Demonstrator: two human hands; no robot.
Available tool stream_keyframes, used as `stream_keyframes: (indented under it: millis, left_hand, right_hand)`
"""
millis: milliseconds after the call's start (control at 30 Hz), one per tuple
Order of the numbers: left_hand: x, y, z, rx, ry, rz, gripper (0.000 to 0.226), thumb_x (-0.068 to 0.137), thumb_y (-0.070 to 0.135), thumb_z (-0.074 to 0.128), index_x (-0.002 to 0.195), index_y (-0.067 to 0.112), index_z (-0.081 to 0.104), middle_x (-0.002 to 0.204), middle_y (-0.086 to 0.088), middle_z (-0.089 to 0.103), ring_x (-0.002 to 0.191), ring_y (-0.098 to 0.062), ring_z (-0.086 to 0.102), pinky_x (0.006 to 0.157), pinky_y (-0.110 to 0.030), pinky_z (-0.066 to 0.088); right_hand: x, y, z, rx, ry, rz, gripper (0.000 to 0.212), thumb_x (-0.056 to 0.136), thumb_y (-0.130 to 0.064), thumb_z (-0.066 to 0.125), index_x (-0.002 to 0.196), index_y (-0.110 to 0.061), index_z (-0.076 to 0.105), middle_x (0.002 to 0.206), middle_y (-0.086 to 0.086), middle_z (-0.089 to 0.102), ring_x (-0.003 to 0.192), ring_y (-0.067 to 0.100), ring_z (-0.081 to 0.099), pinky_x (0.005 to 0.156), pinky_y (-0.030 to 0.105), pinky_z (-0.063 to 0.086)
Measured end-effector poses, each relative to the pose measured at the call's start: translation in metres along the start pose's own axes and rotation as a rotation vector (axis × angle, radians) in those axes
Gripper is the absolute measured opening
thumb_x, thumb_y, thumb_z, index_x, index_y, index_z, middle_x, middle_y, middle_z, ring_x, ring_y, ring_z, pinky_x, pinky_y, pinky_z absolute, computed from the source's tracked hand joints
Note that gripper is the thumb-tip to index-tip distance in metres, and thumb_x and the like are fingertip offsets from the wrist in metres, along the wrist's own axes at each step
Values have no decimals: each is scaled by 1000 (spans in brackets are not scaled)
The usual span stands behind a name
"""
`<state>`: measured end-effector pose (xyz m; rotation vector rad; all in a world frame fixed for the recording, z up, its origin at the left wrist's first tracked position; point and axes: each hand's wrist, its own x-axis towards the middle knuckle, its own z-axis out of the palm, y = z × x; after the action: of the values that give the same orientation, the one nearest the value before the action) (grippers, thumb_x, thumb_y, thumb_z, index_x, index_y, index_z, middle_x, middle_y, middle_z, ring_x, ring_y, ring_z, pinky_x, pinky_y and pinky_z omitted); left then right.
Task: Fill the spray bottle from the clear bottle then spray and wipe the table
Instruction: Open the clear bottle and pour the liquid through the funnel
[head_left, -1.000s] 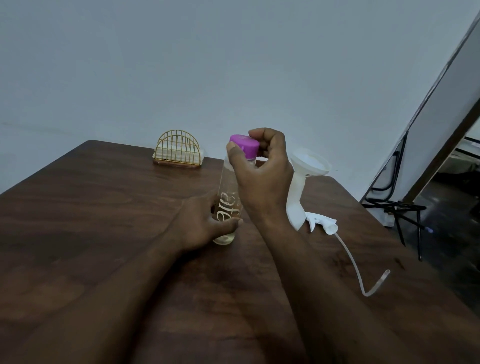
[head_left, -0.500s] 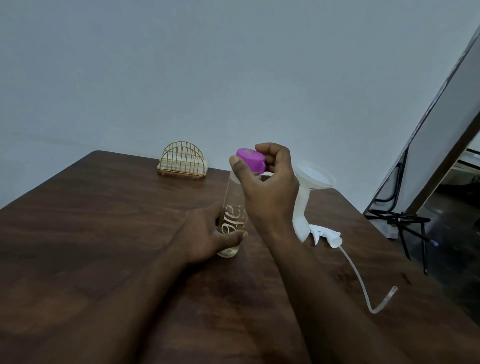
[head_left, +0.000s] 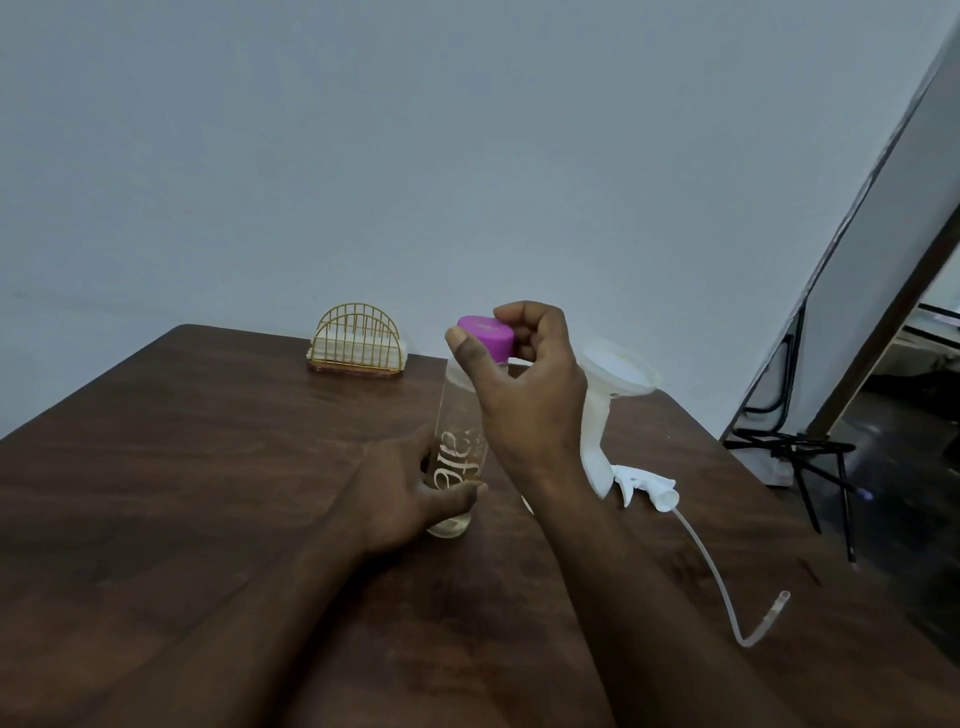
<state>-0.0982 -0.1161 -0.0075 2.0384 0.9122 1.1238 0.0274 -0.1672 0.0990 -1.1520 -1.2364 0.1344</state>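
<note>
A clear bottle (head_left: 457, 457) with gold lettering stands upright on the dark wooden table (head_left: 182, 467). My left hand (head_left: 400, 488) grips its lower part. My right hand (head_left: 524, 384) pinches the purple cap (head_left: 485, 335), tilted, just above the bottle's mouth. To the right stands the white spray bottle (head_left: 595, 447) with a white funnel (head_left: 621, 371) in its neck. Its spray head (head_left: 647, 488) lies on the table beside it, the thin dip tube (head_left: 722, 582) trailing toward the right edge.
A gold wire napkin holder (head_left: 356, 340) with white napkins sits at the table's far edge by the wall. Right of the table, a black metal stand (head_left: 795, 457) rests on the floor beside a leaning board.
My right hand has raised and tilted the purple cap off the top of the clear bottle. My left hand keeps its hold on the bottle.
</note>
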Motion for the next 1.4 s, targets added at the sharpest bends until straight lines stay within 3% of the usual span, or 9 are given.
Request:
stream_keyframes:
  millis: [133, 267, 367, 467, 733, 900, 1133, 1333, 1400]
  left_hand:
    - [0, 2, 0, -13, 0, 0, 42, 68, 68, 77, 106, 64, 60, 101, 37, 70, 92, 12, 67, 69, -4, 48]
    - [1, -1, 2, 6, 0, -6, 46, 70, 67, 78, 110, 54, 62, 102, 34, 71, 93, 11, 68, 72, -14, 50]
    - [1, -2, 2, 9, -10, -20, 52, 70, 67, 78, 116, 48, 62, 103, 33, 71, 93, 10, 68, 76, -20, 53]
    - [1, -3, 2, -6, -15, -23, 53, 69, 68, 78, 116, 46, 63, 102, 30, 72, 92, 7, 70, 77, -23, 56]
    - [0, 0, 1, -19, -10, 7, 43, 69, 67, 78, 106, 58, 60, 100, 32, 72, 90, 9, 69, 67, -5, 49]
    - [1, 0, 2, 0, 4, 16, 43, 69, 68, 78, 107, 59, 60, 97, 33, 71, 87, 9, 70, 65, -8, 49]
    - [-1, 3, 1, 7, 11, 8, 41, 69, 67, 78, 105, 64, 58, 98, 37, 70, 87, 13, 68, 64, -4, 48]
    - [0, 2, 3, 17, 12, -10, 42, 68, 68, 77, 105, 65, 57, 99, 39, 68, 87, 13, 67, 68, -15, 48]
    - [0, 2, 2, 26, 15, -12, 41, 68, 70, 76, 103, 66, 56, 99, 41, 67, 88, 14, 66, 68, -13, 47]
  right_hand:
    - [0, 1, -1, 11, -52, 21, 47, 86, -40, 85, 122, -24, 58, 111, -12, 70, 96, -1, 66, 77, 16, 52]
    - [2, 2, -1, -76, -19, 18, 64, 74, -55, 90, 121, -28, 55, 116, -8, 63, 95, 5, 66, 75, 22, 54]
    - [2, 2, -4, -88, -7, 17, 59, 74, -54, 91, 116, -28, 58, 109, -8, 67, 89, 8, 67, 74, 27, 57]
    - [-1, 4, -7, 15, -46, 40, 44, 84, -39, 87, 116, -26, 61, 99, -10, 73, 83, 3, 68, 71, 19, 54]
    - [-5, 2, -6, -88, -60, 15, 58, 78, -51, 88, 120, -27, 58, 113, -7, 67, 96, 11, 68, 79, 29, 58]
    - [-6, 0, -10, 6, -18, 12, 45, 84, -34, 85, 119, -25, 61, 103, -13, 71, 91, -2, 67, 71, 14, 51]
    - [-4, 1, -11, 62, -122, 70, 40, 92, -25, 79, 125, -22, 57, 106, -9, 74, 88, 0, 69, 71, 12, 51]
    - [-1, -2, -9, -101, -109, 35, 56, 79, -47, 89, 121, -26, 60, 116, -5, 66, 100, 11, 66, 85, 34, 58]
    - [1, -4, -10, -88, -92, 39, 54, 78, -43, 91, 121, -25, 63, 115, -7, 68, 100, 9, 66, 85, 31, 57]
